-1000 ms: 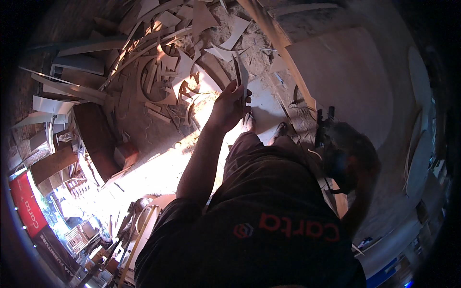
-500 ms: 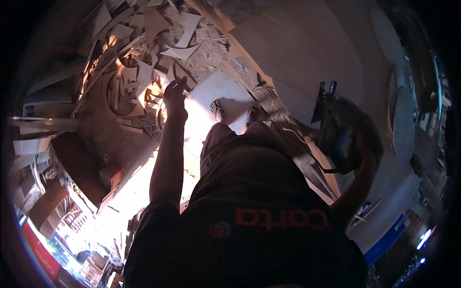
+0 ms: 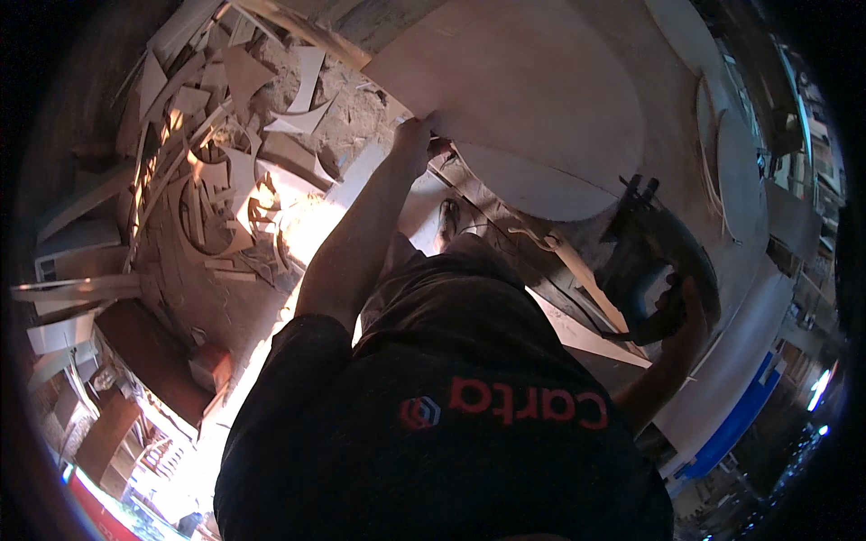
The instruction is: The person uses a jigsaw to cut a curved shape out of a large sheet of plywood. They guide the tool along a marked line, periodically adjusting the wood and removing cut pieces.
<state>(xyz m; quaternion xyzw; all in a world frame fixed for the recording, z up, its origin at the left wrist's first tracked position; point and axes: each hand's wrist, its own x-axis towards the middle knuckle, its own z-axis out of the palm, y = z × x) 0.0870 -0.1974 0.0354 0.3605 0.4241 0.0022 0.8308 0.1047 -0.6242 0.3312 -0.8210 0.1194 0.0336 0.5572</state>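
In the head view, the left hand (image 3: 414, 144) has been moved from above the offcuts (image 3: 247, 76) to the plywood sheet (image 3: 514, 81) beyond its fingers; whether these pinch cannot be told. The jigsaw (image 3: 637, 261) is enclosed by the right hand's (image 3: 691, 308) curled fingers.

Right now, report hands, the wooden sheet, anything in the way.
Left hand at edge of wooden sheet. Right hand grips dark power tool. Sheet ahead, rounded side towards tool. Offcuts scattered left, possible trip hazard.

From the head, the scene is viewed steeply downward, over the close shirt (image 3: 433, 334) toward the panel (image 3: 532, 90).
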